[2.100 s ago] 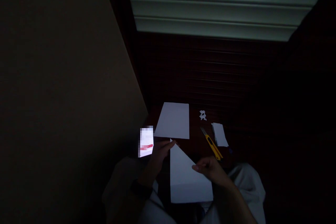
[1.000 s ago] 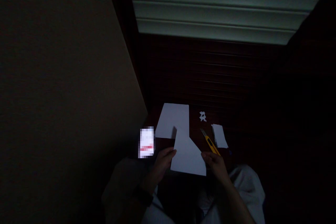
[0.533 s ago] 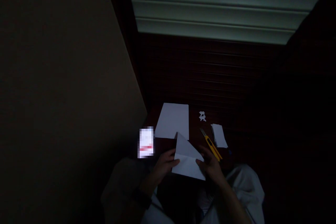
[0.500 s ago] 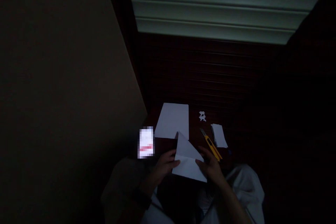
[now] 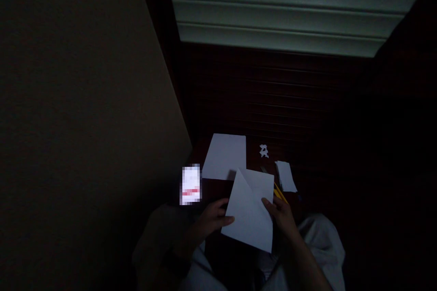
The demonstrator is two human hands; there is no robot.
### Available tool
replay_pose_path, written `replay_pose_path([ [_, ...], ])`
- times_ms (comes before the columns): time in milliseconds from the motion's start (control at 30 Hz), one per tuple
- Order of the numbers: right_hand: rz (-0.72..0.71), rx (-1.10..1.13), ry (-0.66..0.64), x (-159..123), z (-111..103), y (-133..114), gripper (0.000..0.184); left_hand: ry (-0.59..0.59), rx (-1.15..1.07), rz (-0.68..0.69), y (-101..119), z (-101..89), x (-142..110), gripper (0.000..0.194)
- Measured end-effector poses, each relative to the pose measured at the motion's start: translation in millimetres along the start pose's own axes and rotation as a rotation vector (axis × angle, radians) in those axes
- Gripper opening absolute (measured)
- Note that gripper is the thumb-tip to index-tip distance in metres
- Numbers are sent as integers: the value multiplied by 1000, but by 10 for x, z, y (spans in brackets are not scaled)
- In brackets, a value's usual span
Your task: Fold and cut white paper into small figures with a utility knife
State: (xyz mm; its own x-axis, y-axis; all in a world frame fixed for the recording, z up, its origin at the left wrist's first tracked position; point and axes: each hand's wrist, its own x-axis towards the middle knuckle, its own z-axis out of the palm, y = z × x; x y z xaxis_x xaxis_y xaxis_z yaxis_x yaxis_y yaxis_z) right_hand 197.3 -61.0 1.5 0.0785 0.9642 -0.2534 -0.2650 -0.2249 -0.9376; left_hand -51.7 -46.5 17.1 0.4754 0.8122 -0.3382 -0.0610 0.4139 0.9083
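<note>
A white sheet of paper [image 5: 248, 218] with a diagonal crease is held up between my two hands, above the near side of a dark table. My left hand [image 5: 215, 216] pinches its left edge, thumb on the front face and fingers behind. On the right edge my right hand [image 5: 280, 214] grips it, its thumb lying on the paper near the crease. Behind the sheet, a yellow utility knife [image 5: 280, 194] is partly covered, with its blade tip showing above. Farther back lies flat white paper [image 5: 225, 157], its near right corner overlapped by the held sheet.
To the left, a lit phone-like screen [image 5: 190, 185] appears blurred out. Small torn paper scraps [image 5: 264, 151] sit at the back of the table, and a stack of small white papers [image 5: 286, 176] at right. A wall [image 5: 102, 122] rises on the left; shutters [image 5: 280, 4] stand ahead.
The sheet's folded part has been opened out, so its upper right now spreads over the utility knife. My right hand has shifted slightly right along with the paper's edge.
</note>
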Motion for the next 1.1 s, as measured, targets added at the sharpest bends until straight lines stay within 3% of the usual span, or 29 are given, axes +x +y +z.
replay_pose_path([
  [267, -5, -51, -166, -82, 68, -77, 32, 66, -89, 117, 208, 204, -40, 43],
  [467, -16, -83, -197, -132, 147, -178, 33, 42, -76, 103, 222, 194, -12, 42],
  [833, -23, -138, -54, -141, 190, -245, 49, 70, -94, 104, 65, 111, 92, 38],
  [1000, -33, -145, -61, -112, 146, -210, 47, 83, -96, 83, 60, 110, 102, 40],
  [1100, -77, -204, 2, -89, 124, -204, 45, 88, -99, 84, 60, 112, 102, 40],
])
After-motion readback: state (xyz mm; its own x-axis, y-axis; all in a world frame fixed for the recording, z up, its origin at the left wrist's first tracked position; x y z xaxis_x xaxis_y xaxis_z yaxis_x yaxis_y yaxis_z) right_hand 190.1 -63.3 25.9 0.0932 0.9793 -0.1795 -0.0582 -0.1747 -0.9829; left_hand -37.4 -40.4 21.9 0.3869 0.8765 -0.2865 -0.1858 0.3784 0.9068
